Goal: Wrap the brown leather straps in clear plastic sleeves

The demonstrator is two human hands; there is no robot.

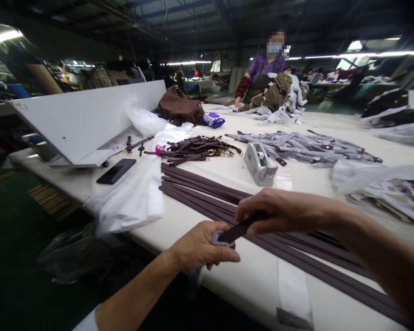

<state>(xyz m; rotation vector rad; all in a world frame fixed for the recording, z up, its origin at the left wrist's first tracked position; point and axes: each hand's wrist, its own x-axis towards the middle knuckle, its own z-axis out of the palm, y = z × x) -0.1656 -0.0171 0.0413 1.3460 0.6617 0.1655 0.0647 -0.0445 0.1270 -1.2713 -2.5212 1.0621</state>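
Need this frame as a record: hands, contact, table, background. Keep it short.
left hand: pinches pale sleeve near its open end
right hand: grips brown strap
contact: strap end meets sleeve mouth; how far in, unclear
table: long brown strips, tape dispenser, buckled straps
table, left side: phone
background: masked person beside a heap

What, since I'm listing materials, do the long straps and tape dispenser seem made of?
Long straps: perhaps leather or imitation, matte brown, the surface smooth and even. Tape dispenser: probably hard plastic, low-sheen grey, its body looking moulded; painted metal possible.
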